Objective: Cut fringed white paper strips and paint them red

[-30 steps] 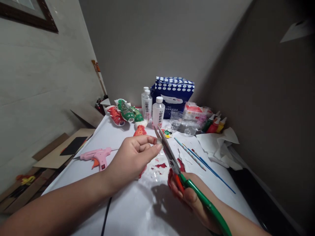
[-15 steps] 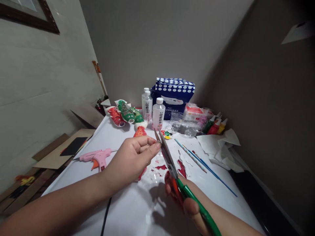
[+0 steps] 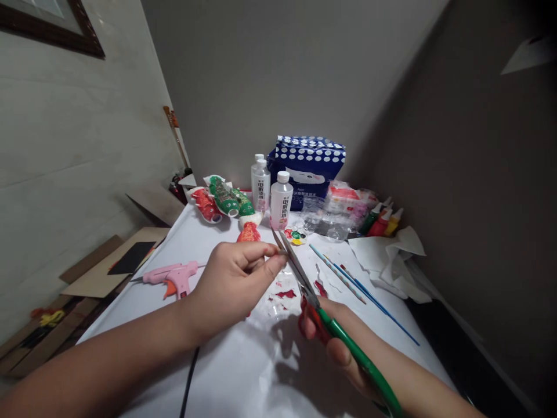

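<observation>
Since a moment ago the scissors (image 3: pixel 300 273) gripped by the right hand (image 3: pixel 335 342) have nearly closed beside the left hand (image 3: pixel 237 278), which pinches a small scrap (image 3: pixel 278 252).

The left hand's fingers (image 3: pixel 261 255) hide what they pinch; the scissors' (image 3: pixel 300 273) handles run off-frame.

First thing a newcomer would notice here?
The scissors at centre, green and red handles in the right hand, blades at a tiny piece pinched by the left hand. Left on the white table lies a pink glue gun; at the back, white bottles and a blue dotted pack.
</observation>
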`<state>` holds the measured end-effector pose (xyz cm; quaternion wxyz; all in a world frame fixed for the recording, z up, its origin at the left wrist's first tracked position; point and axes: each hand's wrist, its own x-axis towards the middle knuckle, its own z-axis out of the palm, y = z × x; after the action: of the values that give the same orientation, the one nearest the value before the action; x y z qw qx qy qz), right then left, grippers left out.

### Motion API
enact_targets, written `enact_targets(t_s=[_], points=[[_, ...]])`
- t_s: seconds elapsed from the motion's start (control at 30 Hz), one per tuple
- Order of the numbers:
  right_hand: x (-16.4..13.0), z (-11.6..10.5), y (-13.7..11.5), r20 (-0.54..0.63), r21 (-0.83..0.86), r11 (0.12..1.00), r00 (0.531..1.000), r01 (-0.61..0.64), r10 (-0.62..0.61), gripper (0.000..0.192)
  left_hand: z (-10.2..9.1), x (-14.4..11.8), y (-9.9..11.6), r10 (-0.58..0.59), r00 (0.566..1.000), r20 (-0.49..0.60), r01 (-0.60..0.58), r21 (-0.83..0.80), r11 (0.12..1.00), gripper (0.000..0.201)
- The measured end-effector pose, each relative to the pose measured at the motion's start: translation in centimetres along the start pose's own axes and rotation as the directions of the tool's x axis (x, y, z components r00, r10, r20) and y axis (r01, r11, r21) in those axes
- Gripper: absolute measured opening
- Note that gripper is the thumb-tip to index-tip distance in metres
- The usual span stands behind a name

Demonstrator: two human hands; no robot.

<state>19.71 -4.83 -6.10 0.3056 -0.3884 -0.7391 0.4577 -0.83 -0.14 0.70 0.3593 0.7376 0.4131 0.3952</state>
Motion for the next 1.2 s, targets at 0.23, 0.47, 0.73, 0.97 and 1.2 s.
enact_targets(t_s=[0.23,0.47,0.73,0.97,1.2], points=[[0.2,0.3,1.0,-0.014,0.038,0.999,0.999,-0.038,0.039,0.076,-0.4,0.2,-0.3,-0.097,0.994,0.042,0.097,-0.014,0.995,0.029],[0.2,3.0,1.6,-0.121,0.209,0.977,0.993,0.033,-0.008,0.07,0.0,0.3,-0.3,-0.231,0.965,0.126,0.247,-0.133,0.96,0.028],[0.2,3.7,1.4,-0.158,0.167,0.984,0.987,0.063,-0.037,0.063,0.5,-0.1,0.0,-0.302,0.946,0.118,0.32,-0.199,0.926,0.03],[0.3,3.0,0.3,-0.078,0.176,0.983,0.996,0.049,-0.036,0.068,-0.3,-0.1,0.0,-0.251,0.955,0.159,0.29,-0.306,0.907,0.025],[-0.5,1.4,0.9,-0.017,0.098,0.995,0.999,0.033,-0.031,0.079,-1.0,-0.4,0.3,-0.155,0.981,0.119,0.161,-0.041,0.986,0.025]])
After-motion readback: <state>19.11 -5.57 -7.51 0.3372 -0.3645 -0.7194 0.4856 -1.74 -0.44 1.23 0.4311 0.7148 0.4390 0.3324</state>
